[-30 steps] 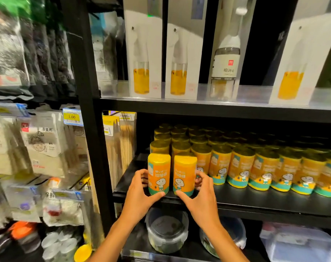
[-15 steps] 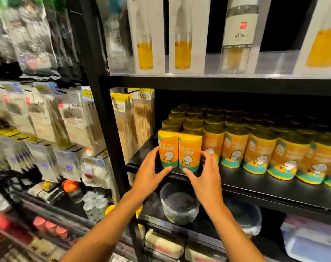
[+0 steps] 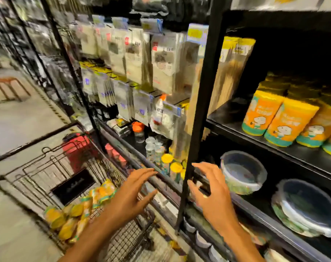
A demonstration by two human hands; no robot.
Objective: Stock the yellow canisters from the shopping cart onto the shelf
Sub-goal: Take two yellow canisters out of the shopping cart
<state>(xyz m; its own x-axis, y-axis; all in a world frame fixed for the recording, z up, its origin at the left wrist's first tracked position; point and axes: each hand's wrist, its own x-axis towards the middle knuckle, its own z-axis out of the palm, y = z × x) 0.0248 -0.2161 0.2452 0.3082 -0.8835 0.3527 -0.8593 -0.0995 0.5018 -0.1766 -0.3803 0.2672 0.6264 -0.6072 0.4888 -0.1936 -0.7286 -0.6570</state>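
Note:
Yellow canisters with a cartoon figure and teal bases [image 3: 285, 123] stand in rows on the black shelf [image 3: 227, 120] at the right. More yellow canisters [image 3: 79, 210] lie loose in the wire shopping cart [image 3: 47, 176] at the lower left. My left hand [image 3: 134, 195] hovers above the cart's right edge, fingers spread, holding nothing. My right hand [image 3: 212, 193] is in front of the black shelf post [image 3: 200, 114], fingers loosely spread and empty. The view is blurred by motion.
Clear lidded bowls [image 3: 242, 173] sit on the shelf below the canisters. Hanging packets [image 3: 140, 59] fill the rack to the left of the post, with small jars [image 3: 155, 150] beneath them. A red object [image 3: 75, 146] sits at the cart's far end. Open aisle floor [image 3: 19, 114] and a stool [image 3: 9, 87] lie at the left.
Both hands have let go of the two canisters on the shelf and dropped down and left toward the cart. The view has swung left and down, bringing the cart into sight.

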